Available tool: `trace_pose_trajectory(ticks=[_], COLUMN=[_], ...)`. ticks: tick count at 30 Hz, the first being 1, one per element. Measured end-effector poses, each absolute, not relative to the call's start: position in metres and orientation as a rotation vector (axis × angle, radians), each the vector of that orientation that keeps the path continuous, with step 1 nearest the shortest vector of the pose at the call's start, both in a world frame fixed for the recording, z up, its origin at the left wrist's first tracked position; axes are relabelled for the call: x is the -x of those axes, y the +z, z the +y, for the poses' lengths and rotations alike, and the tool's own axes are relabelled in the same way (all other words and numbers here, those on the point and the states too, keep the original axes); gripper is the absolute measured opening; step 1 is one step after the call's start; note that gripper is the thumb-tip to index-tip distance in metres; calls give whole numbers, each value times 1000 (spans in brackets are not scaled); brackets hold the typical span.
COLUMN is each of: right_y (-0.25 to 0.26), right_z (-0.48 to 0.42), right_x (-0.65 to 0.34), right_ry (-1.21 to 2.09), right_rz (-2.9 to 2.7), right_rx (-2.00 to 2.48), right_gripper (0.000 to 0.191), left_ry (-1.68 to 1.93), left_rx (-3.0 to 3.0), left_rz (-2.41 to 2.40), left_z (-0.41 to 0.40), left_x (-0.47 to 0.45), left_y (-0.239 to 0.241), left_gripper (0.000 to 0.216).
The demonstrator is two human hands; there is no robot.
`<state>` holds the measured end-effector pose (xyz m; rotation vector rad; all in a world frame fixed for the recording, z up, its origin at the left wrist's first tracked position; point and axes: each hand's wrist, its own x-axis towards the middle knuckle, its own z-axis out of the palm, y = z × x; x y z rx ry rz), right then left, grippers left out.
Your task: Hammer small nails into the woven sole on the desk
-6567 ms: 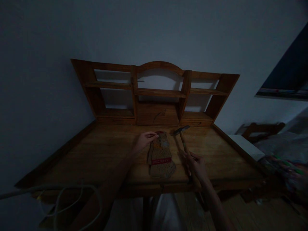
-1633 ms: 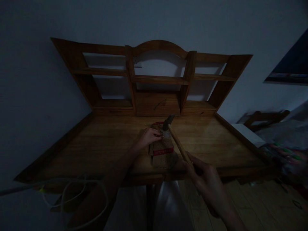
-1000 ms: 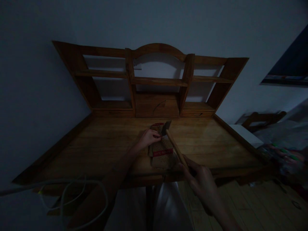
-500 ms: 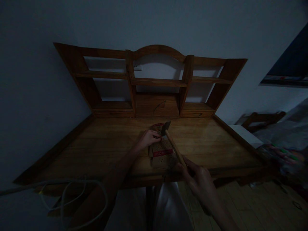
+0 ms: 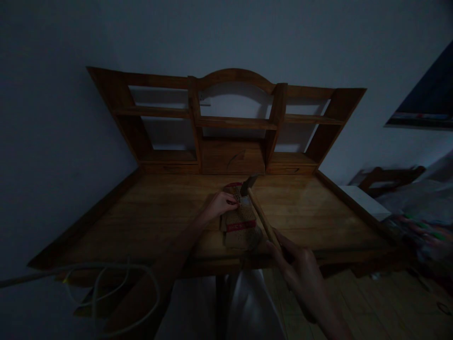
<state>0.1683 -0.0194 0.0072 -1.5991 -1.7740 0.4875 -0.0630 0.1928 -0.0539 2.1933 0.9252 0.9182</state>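
My right hand (image 5: 295,262) is wrapped round the wooden handle of a hammer (image 5: 262,216). Its dark metal head is up at the far end of the handle, a little right of my left fingers. My left hand (image 5: 223,204) has its fingertips pinched together over a brown, speckled, folded piece (image 5: 240,215) with dark red bands. Whatever is between those fingertips is too small and dark to make out. The brown piece lies on the desk (image 5: 170,203) near its front edge; whether it is cardboard or cloth, I cannot tell.
A wooden shelf unit (image 5: 233,123) rises along the desk's back, against the wall. Raised wooden borders edge the desk's sides. A pale cable (image 5: 106,267) loops at lower left. To the right are a white surface (image 5: 364,200), a wooden chair back (image 5: 392,177) and plastic-wrapped items (image 5: 417,203).
The hammer and my right hand have shifted slightly right, the head tilting away from my left fingers. My left hand keeps its pinch on the brown piece. The whole view has moved a little.
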Motion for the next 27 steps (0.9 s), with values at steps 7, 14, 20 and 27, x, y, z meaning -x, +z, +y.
trace_pose_trajectory(ticks=[7,14,20,27], right_y=[-6,4,-7,11], right_z=[-16,-11,-8,-10], right_x=[-167,-166,-167,-169], right_ry=[486,477,523,494], right_rz=[-1764,-1746,-1843,-1768], right_rx=[1608,1578,1594,1619], right_gripper=[49,49,45,48], left_ry=[942,961,912,912], left_rx=[-2188,-2205,-2212,-2197], left_rz=[969,930,1003,976], left_z=[197,201,197,198], left_x=[64,65,65,65], left_y=[-61,-66,-61,-64], left_gripper=[16,16,17,17])
